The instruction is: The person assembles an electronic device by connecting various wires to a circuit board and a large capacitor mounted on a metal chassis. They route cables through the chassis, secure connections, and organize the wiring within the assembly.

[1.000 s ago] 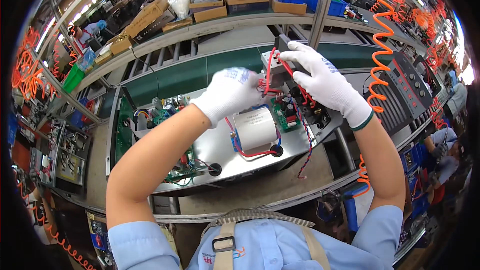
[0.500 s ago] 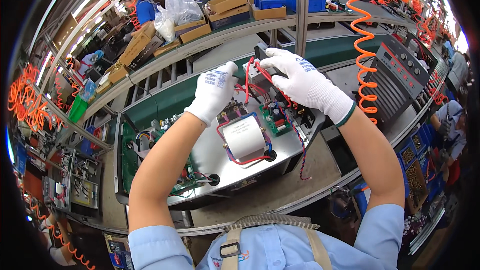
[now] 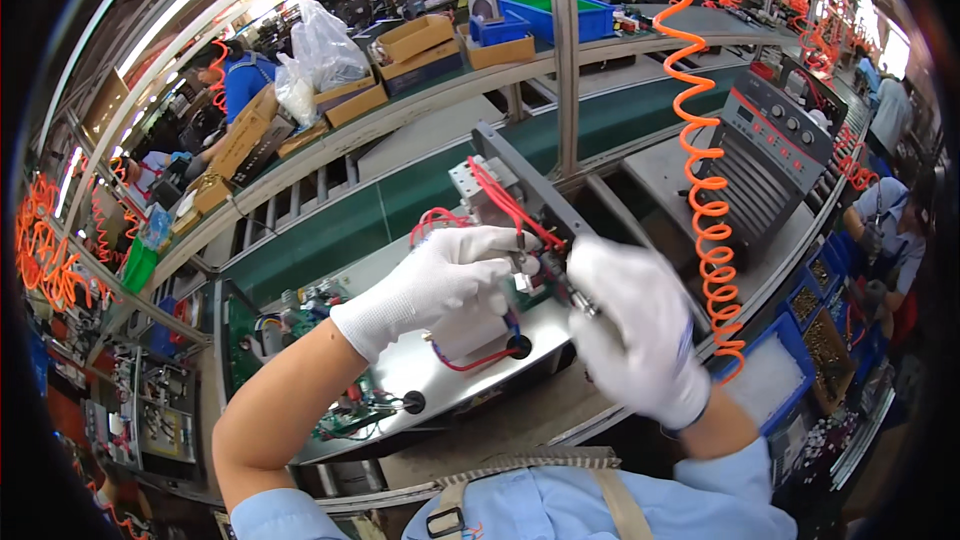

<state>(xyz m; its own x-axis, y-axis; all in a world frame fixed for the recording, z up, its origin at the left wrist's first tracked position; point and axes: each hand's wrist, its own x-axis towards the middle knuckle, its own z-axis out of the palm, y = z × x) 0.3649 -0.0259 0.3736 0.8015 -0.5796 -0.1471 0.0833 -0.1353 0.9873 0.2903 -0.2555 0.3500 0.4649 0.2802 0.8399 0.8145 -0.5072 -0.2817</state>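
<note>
Left grip, white-gloved: narrowed, fingertips closed round the end of a dark-sleeved lead. Lead is pinched near its end, presumably so the tip is kept steady and slack is kept out of the way. Position: over the right end of the open silver chassis, just left of the dark upright panel.

Right grip is blurred; whether it is wide or closed can't be told. A slim metal part is seen at its fingertips; whether it's held can't be told either. Placed opposite the left grip, likely so the same spot can be reached from both sides.

Red leads are looped from the grey terminal block beside the panel; length was probably left for hand access. White cylinder is partly covered by the left grip; its red wire is run to a black grommet, probably for protection from the sheet edge.

Orange coiled hose is hung at right, apart from the chassis, presumably for clearance.
</note>
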